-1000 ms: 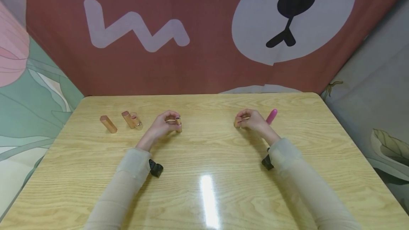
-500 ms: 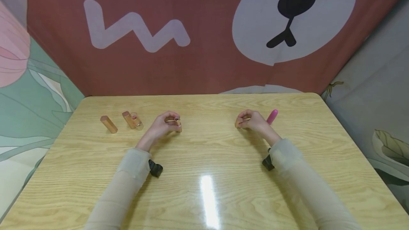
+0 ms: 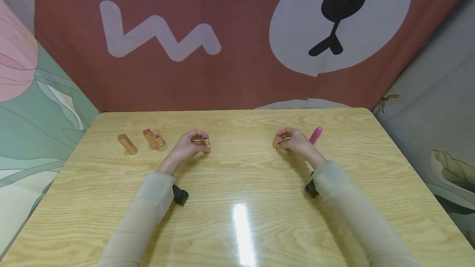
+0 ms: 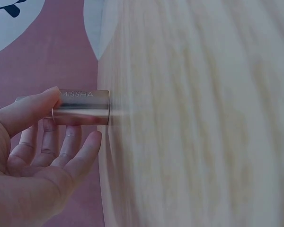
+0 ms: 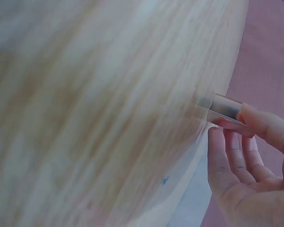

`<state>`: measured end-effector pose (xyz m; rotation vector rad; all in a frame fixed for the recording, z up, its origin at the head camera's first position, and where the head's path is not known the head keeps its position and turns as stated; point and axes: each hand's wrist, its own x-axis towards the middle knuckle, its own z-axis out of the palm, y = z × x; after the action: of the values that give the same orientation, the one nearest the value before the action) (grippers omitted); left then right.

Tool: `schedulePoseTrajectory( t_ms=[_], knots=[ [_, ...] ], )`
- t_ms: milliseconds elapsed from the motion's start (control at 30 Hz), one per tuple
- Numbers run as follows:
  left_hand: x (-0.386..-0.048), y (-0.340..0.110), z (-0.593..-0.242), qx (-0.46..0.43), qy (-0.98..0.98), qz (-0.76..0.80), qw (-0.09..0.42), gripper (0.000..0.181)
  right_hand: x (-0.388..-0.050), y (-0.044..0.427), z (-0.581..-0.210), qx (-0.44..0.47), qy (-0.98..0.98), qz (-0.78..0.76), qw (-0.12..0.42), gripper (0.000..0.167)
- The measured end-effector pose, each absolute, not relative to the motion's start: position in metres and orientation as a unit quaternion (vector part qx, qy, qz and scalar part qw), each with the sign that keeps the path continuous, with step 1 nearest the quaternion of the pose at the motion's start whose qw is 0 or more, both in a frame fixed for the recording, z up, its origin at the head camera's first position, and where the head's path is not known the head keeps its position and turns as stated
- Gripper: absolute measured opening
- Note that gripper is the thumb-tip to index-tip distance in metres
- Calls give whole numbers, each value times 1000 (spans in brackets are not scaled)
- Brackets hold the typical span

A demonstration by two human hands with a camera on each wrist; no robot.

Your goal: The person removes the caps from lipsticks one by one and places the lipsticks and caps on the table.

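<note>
My left hand [image 3: 186, 146] pinches an upright lipstick base [image 3: 208, 148] between thumb and fingers, near the table's centre-left. Its metallic side carries the letters MISSHA in the left wrist view, where the base [image 4: 87, 108] meets the tabletop. To the right, my right hand [image 3: 297, 141] pinches a short rose-gold cap [image 3: 276, 142]. In the right wrist view the thumb presses one side of that cap [image 5: 225, 113], and its far end is at the table surface. Between the two hands lies a stretch of wooden tabletop [image 3: 241, 143].
At the left stand a rose-gold tube [image 3: 127, 144], a second such tube [image 3: 150, 139] and, right beside it, a clear-and-gold lipstick [image 3: 160, 141]. A pink tube [image 3: 316, 135] is just behind my right wrist. A printed cloth [image 3: 237, 81] hangs along the table's back edge.
</note>
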<state>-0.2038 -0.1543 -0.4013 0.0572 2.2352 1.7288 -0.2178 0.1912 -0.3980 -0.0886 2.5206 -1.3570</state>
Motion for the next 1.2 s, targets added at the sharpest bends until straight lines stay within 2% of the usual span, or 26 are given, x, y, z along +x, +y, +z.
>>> schedulePoseTrajectory(
  t_ms=[233, 533, 767, 1000, 1200],
  knots=[
    [-204, -154, -401, 19, 782, 603, 159, 40, -214, 195, -390, -31, 866, -480, 135, 43],
    [-204, -154, -401, 17, 784, 599, 160, 41, -207, 203, -369, -55, 880, -462, 92, 43],
    [-204, -154, -400, 20, 784, 599, 161, 40, -203, 220, -347, -38, 879, -467, 90, 41],
    [-203, -155, -400, 18, 779, 606, 162, 40, -199, 240, -329, -29, 884, -466, 34, 42],
    [-204, -154, -401, 23, 780, 605, 158, 41, -199, 261, -328, -6, 894, -447, 16, 46]
  ],
)
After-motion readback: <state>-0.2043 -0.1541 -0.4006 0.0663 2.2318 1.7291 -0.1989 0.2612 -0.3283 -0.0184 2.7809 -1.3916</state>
